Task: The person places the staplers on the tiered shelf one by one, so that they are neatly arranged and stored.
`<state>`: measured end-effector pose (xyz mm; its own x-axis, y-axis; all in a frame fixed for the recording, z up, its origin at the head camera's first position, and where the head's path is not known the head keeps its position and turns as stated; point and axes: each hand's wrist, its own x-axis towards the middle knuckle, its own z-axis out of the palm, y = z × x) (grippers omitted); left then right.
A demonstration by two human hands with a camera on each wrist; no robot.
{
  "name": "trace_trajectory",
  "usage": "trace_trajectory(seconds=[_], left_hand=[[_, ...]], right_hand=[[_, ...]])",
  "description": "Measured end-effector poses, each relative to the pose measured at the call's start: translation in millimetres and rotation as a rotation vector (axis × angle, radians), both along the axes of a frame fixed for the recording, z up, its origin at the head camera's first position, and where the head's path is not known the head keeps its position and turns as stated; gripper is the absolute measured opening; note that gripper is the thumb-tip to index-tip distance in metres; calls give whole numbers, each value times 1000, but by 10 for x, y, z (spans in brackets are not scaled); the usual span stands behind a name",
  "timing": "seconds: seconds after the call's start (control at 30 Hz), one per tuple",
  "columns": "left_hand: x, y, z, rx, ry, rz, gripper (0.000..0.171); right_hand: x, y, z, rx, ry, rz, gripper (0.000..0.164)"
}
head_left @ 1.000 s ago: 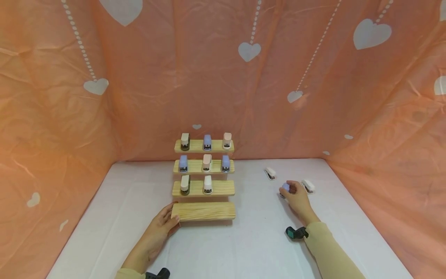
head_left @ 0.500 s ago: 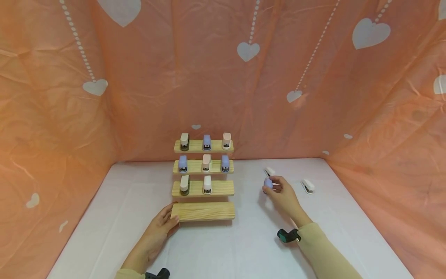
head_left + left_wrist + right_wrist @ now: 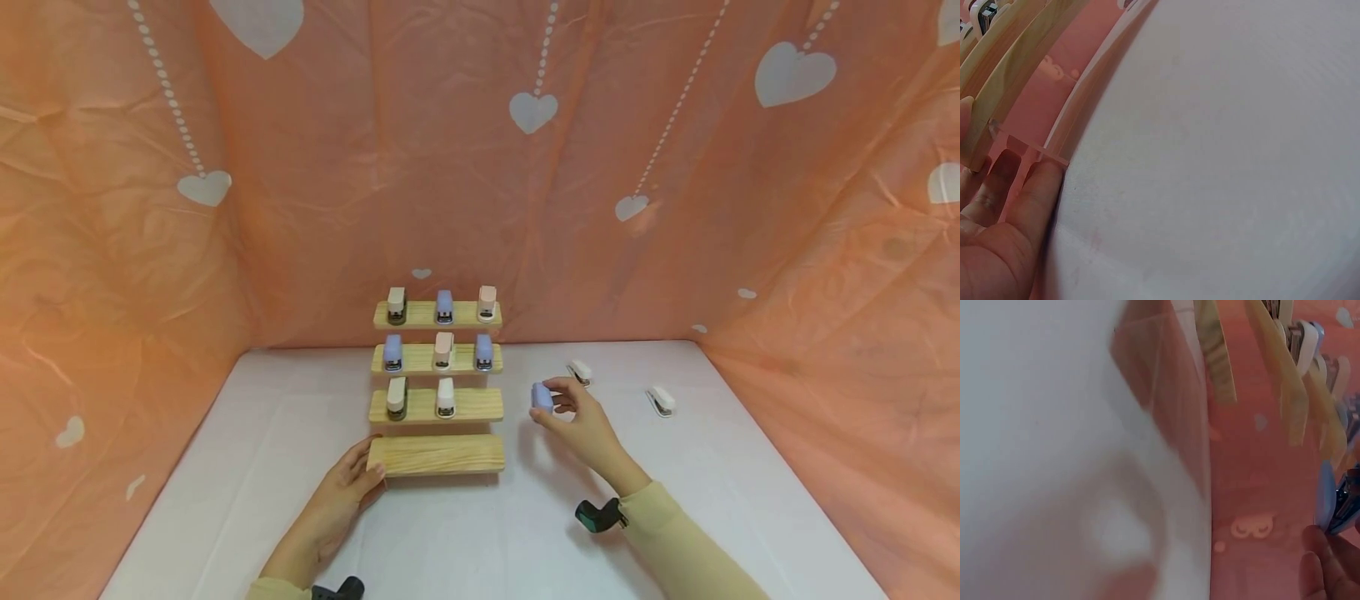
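Observation:
My right hand (image 3: 588, 425) pinches a lavender-blue mini stapler (image 3: 542, 397) between thumb and fingers, above the table to the right of a tiered wooden shelf. In the right wrist view this stapler (image 3: 1327, 497) shows at the lower right, clear of the boards. At the left end of the lowest board (image 3: 438, 455), my left hand (image 3: 337, 500) grips the shelf, thumb at the front. The left wrist view shows its fingers (image 3: 1035, 194) at the clear side panel under the board. Staplers fill the upper two tiers; the third holds a beige-grey stapler (image 3: 397, 398) and a white one (image 3: 446, 398).
Two white staplers lie on the white table (image 3: 750, 500): one (image 3: 579, 372) just behind my right hand, another (image 3: 662, 401) farther right. Orange cloth with white hearts (image 3: 450, 167) encloses the back and sides.
The right hand has carried the lavender-blue stapler leftward from near the right white stapler toward the shelf, raising it off the table. My left hand stays at the board's end.

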<state>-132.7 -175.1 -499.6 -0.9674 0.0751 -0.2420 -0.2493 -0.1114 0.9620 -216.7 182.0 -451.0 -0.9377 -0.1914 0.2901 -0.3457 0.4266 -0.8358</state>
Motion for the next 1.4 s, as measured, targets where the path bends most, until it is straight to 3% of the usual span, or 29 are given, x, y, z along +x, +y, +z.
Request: trace_trajectory(seconds=[0.3,0.67,0.97,1.4], left_hand=[[2,-3,-34,8,-2,1,63],[7,-11,-16,5,3,-6,64],[11,10,-13,18,-5,3,64],[15,-10,-8,2,12,-5,62]], right_hand=[[48,-217,20,-3,-6,37,46],[33,-484,53,-24,102,110,47],[12,-667,57,-29,59,133,51],[-57,-748,35,-19,46,79,46]])
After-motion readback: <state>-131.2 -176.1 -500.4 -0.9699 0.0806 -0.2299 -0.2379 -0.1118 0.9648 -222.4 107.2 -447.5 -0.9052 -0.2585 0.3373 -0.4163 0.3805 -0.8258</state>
